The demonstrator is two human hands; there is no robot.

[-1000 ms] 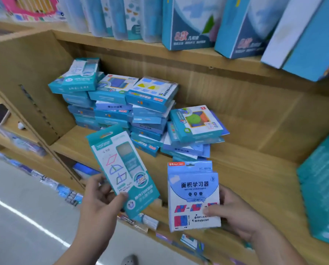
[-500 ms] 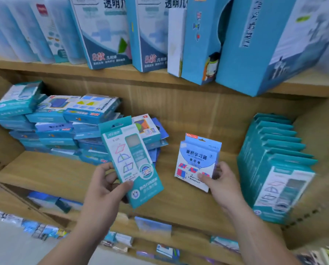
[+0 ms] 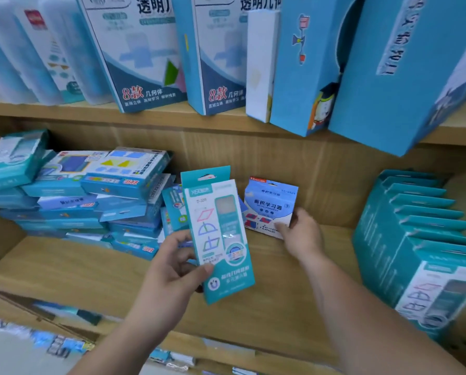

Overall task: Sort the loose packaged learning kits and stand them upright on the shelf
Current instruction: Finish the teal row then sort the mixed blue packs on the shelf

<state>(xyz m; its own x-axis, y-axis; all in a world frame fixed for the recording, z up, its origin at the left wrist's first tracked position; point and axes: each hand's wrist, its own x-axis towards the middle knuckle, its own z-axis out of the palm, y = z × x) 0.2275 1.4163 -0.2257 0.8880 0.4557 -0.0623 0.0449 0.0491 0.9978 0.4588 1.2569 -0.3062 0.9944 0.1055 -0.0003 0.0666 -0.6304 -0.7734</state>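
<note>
Teal kit (image 3: 218, 239) gripped by left hand (image 3: 172, 269), blue-white kit (image 3: 269, 207) by right hand (image 3: 303, 236), between flat stack (image 3: 91, 201) and upright row (image 3: 416, 239).

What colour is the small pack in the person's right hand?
Light blue and white pack, with red and blue shapes; head view.

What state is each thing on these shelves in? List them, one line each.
Teal kit: gripped by left hand, nearly upright, in front of the shelf.
White-and-blue kit: pinched by right hand, tilted, deep in the shelf.
Stacked kits: lying flat, messy piles.
Row of teal kits: standing upright.
Tall boxes: standing, some leaning.
</note>
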